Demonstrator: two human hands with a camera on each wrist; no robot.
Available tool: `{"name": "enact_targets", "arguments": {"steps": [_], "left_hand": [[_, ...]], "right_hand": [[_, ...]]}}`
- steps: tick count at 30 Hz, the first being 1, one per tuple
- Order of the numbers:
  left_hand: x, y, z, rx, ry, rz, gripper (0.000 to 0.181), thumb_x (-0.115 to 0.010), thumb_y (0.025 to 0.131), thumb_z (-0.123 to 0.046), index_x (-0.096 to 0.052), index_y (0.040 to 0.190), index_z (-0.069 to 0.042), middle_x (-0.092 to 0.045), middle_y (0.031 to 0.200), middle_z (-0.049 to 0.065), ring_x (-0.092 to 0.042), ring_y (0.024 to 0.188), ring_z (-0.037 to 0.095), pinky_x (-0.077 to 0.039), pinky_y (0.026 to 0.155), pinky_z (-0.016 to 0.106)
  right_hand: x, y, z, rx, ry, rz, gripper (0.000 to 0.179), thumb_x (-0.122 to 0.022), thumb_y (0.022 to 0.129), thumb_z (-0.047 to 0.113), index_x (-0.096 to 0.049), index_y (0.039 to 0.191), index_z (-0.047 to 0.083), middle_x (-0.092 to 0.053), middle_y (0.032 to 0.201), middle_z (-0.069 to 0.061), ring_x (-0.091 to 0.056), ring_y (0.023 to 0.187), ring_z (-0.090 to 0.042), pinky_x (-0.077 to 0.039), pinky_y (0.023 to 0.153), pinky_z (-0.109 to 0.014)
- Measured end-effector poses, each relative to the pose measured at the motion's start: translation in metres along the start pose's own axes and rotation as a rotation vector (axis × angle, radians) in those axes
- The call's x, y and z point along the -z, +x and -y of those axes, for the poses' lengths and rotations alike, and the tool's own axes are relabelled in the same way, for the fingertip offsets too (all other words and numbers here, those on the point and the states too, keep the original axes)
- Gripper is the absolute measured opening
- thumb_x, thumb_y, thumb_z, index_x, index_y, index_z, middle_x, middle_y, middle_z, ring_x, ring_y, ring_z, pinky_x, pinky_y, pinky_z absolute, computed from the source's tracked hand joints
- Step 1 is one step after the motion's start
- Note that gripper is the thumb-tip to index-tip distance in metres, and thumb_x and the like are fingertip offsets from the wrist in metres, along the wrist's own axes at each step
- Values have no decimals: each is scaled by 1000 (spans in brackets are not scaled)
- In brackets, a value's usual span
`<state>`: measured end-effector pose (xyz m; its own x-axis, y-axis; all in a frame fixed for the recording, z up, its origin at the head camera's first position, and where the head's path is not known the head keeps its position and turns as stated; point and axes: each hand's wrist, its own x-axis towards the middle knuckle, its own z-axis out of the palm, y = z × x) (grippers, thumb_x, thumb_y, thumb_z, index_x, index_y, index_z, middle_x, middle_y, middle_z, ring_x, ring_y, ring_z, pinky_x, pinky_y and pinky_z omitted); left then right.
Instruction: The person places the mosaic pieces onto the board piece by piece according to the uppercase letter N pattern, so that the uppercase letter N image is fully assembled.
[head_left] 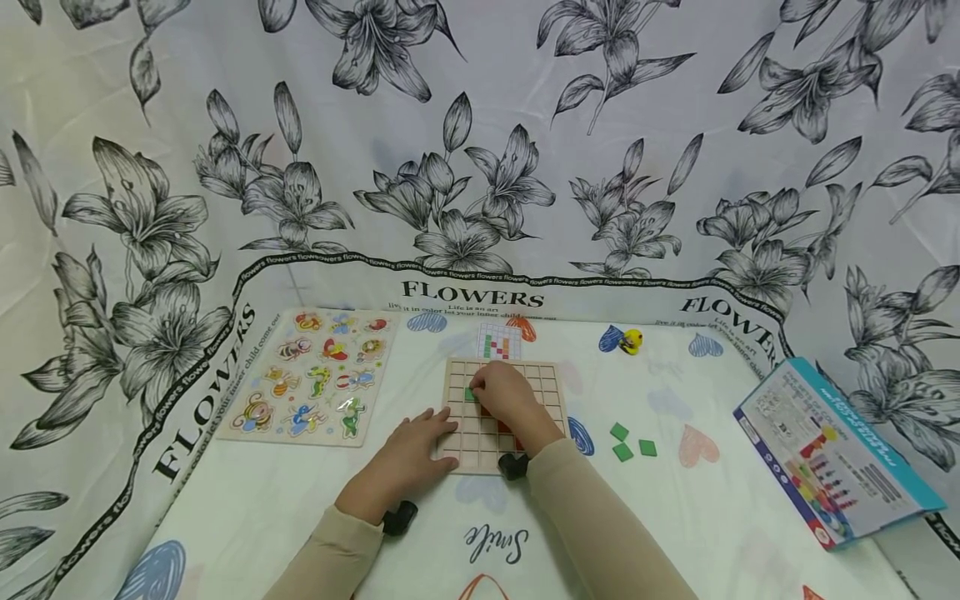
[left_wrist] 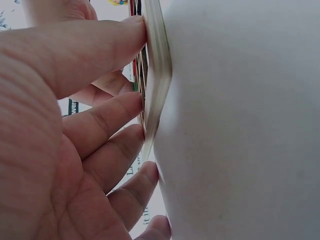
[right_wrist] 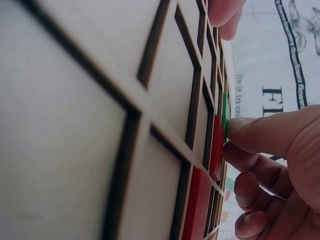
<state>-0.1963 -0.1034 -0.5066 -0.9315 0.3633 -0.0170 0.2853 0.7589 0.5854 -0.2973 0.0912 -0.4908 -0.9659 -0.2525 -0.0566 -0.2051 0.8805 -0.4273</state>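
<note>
A wooden grid board (head_left: 461, 458) lies on the table with red tiles (right_wrist: 197, 202) in some of its squares. My right hand (head_left: 513, 400) reaches over it, thumb and forefinger pinching a green tile (right_wrist: 225, 116) at a square in the upper left part. The other right fingers curl loosely. At the board's left side rests my left hand (head_left: 405, 462), its fingers spread and fingertips touching the edge (left_wrist: 159, 65). Just beyond the board lies a pattern card (head_left: 498, 340) with coloured squares. My right hand and forearm hide part of the grid.
Several loose green tiles (head_left: 622, 451) lie right of the board. A puzzle board with insect pictures (head_left: 318, 379) sits at the left. A toy box (head_left: 832, 454) lies at the far right, and a small yellow-and-black bee figure (head_left: 632, 341) at the back.
</note>
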Motion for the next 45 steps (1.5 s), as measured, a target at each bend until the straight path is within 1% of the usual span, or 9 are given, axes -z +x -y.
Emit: {"name": "enact_targets", "arguments": {"steps": [5, 7, 10, 14, 19, 25, 30, 36, 45], "left_hand": [[-2, 2, -2, 0, -3, 7, 59, -86, 95, -24, -67, 148, -7, -51, 169, 12, -40, 161, 42, -27, 133, 66], [-3, 3, -2, 2, 4, 9, 60, -86, 95, -26, -67, 149, -8, -51, 169, 11, -39, 161, 41, -26, 134, 66], [-4, 4, -3, 15, 11, 17, 61, -85, 96, -28, -66, 151, -9, -49, 170, 9, -37, 163, 39, -25, 135, 65], [-5, 5, -3, 38, 13, 20, 62, -85, 96, -28, -65, 151, -10, -48, 171, 8, -36, 163, 39, -24, 136, 63], [-5, 4, -2, 54, 13, 21, 61, -86, 95, -27, -66, 151, -10, -47, 172, 8, -36, 164, 39, -23, 136, 63], [-5, 4, 2, 51, 18, 15, 61, -85, 96, -27, -66, 151, -11, -47, 172, 8, -35, 164, 39, -23, 136, 64], [-7, 4, 2, 49, 2, 21, 61, -84, 96, -26, -65, 152, -10, -46, 173, 7, -34, 164, 39, -22, 137, 64], [-7, 2, 2, 46, -3, 20, 60, -84, 96, -25, -66, 151, -10, -47, 172, 8, -35, 164, 39, -22, 137, 63], [-5, 1, 1, 41, -3, 14, 60, -85, 96, -26, -66, 151, -10, -46, 172, 7, -35, 164, 39, -22, 136, 63]], "right_hand": [[6, -3, -2, -10, 5, 1, 15, -73, 107, 23, -85, 114, 18, -77, 128, -2, -72, 116, -22, -63, 100, -45], [14, -6, -7, -12, 56, -29, 19, -70, 109, 24, -83, 120, 16, -77, 129, -2, -71, 118, -23, -62, 103, -46], [37, -18, -15, -14, 157, -125, 23, -67, 110, 23, -81, 125, 12, -77, 130, -5, -69, 113, -25, -61, 100, -47], [65, -43, -36, -15, 188, -238, 21, -68, 109, 21, -82, 120, 10, -78, 122, -6, -65, 97, -24, -61, 87, -44], [80, -78, -81, -99, 148, -243, 20, -68, 108, 21, -81, 118, 9, -78, 115, -6, -62, 90, -23, -57, 79, -42], [78, -111, -142, -274, 136, -200, 20, -67, 107, 21, -77, 119, 8, -75, 118, -10, -64, 98, -27, -56, 86, -46], [71, -132, -173, -360, 158, -142, 25, -69, 105, 23, -75, 120, 4, -73, 120, -16, -66, 106, -32, -58, 96, -53], [65, -137, -185, -378, 184, -126, 28, -71, 104, 27, -74, 120, 3, -70, 123, -18, -65, 106, -32, -58, 95, -53], [65, -138, -186, -390, 208, -110, 27, -73, 102, 27, -73, 118, 5, -71, 121, -15, -63, 104, -31, -57, 92, -49]]}}
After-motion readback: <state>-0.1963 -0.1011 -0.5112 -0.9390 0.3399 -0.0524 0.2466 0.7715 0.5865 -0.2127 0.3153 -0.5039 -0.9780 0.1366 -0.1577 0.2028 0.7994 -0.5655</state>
